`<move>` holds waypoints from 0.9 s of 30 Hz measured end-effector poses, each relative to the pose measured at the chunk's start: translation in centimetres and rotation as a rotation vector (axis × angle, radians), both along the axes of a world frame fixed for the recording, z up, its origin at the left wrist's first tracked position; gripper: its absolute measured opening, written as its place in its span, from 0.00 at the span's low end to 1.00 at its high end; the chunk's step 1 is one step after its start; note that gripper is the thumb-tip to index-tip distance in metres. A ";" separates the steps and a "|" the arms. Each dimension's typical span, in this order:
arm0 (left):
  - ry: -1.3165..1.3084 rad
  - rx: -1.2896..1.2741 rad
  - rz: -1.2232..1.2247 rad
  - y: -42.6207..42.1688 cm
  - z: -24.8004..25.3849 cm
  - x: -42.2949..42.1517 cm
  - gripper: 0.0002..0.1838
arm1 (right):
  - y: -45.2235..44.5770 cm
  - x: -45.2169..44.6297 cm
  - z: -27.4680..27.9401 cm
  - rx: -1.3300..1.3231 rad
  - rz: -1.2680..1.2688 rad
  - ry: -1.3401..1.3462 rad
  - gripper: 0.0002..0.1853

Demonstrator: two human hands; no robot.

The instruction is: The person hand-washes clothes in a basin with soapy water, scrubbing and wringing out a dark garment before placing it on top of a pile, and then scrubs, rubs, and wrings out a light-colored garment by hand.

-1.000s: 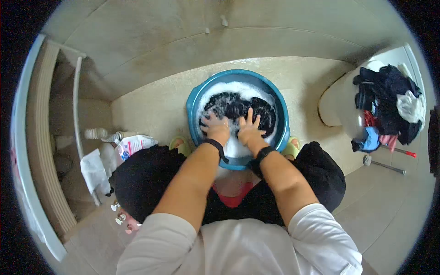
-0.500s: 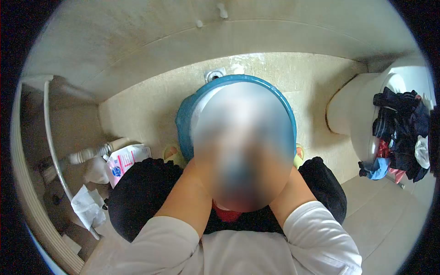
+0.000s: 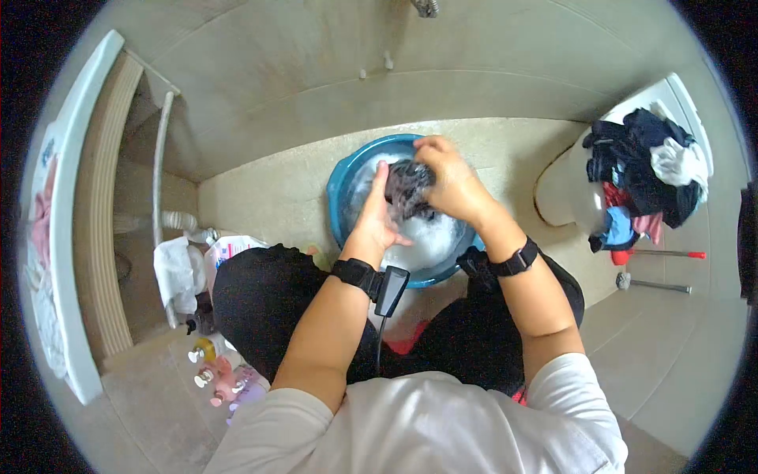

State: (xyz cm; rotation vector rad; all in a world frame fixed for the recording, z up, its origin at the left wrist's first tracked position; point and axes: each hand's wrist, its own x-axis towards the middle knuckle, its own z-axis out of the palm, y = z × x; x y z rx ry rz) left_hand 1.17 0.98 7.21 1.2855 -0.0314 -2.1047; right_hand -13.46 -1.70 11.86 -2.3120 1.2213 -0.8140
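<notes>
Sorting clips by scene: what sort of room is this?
Likely a bathroom: what looks like a toilet beneath piled clothes, a corrugated drainpipe and tiled wall point that way.

From my end I see the left hand [image 3: 375, 217] turned from palm-down to edge-on, and the right hand [image 3: 454, 180] shifted to the far right of the basin [image 3: 337, 197]. The dark cloth [image 3: 409, 188], earlier spread wide across the suds [image 3: 433, 241], is now bunched between them.
</notes>
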 end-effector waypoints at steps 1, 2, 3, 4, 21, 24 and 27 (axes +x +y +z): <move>0.021 0.005 -0.033 0.6 0.8 -0.4 0.39 | 1.7 0.5 1.5 -0.054 0.019 0.043 0.18; 0.019 -0.010 -0.037 1.3 0.8 -0.5 0.39 | 3.2 0.9 2.4 -0.042 0.026 0.025 0.18; 0.249 -0.071 0.001 2.2 0.1 -0.6 0.41 | 4.7 1.1 2.8 -0.041 0.033 -0.012 0.18; 0.477 -0.135 0.038 2.9 -0.3 -0.4 0.43 | 6.0 1.5 3.0 -0.041 0.042 -0.052 0.19; 0.397 -0.440 0.233 6.0 5.6 -0.5 0.19 | 10.7 0.9 -12.3 1.908 -0.777 -1.776 0.52; 0.408 -0.378 0.266 6.3 4.1 0.7 0.18 | 11.1 2.1 -13.4 1.920 -0.362 -1.924 0.52; 0.511 -0.301 0.310 5.8 2.6 1.8 0.20 | 13.1 3.2 -19.1 1.607 -0.334 -2.228 0.50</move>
